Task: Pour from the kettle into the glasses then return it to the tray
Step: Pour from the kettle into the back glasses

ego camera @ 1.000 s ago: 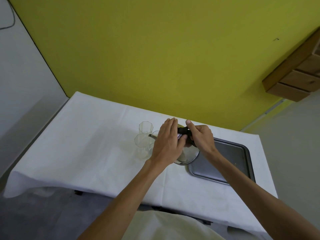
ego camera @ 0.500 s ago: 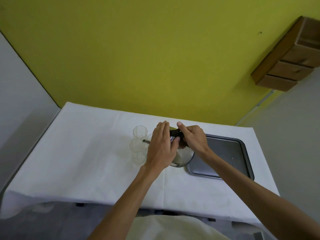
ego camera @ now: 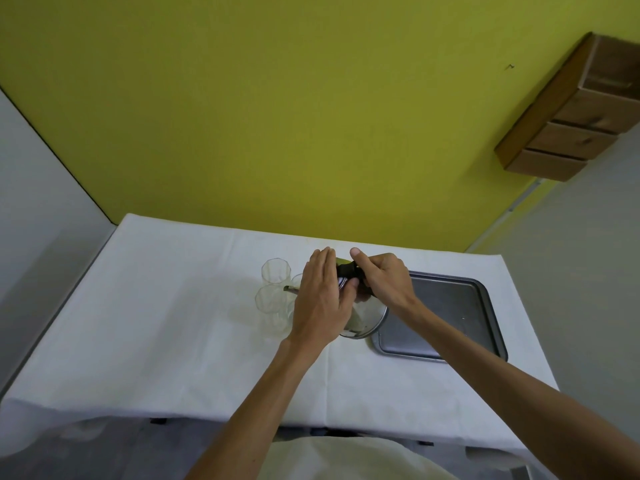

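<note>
Kettle (ego camera: pixel 363 318): a polished metal vessel, held tilted just left of the centre of the frame, its round base turned toward the camera and overlapping the near left corner of the tray (ego camera: pixel 450 306). A thin spout (ego camera: pixel 291 289) projects leftward over the cluster of clear faceted glasses (ego camera: pixel 275 271), which stand on the white-covered surface (ego camera: pixel 173 323) just left of the hands. Whether liquid is flowing cannot be told.

The right hand (ego camera: pixel 384 278) is closed around the black handle (ego camera: pixel 346 270) at the top of the kettle. The left hand (ego camera: pixel 320 299) is laid flat, fingers extended, against the kettle's body or lid; nothing is gripped by it, and the contact point itself is hidden.

Handling judgement: the kettle is taken to be rigid, moderately heavy if filled, and slippery on its polished wall. The handle is judged the proper hold; the metal wall may be hot. The glasses are judged light, fragile and easily toppled by the spout, being crowded together. The tray is shallow-rimmed and grey; the kettle's base should be set squarely inside that rim.
</note>
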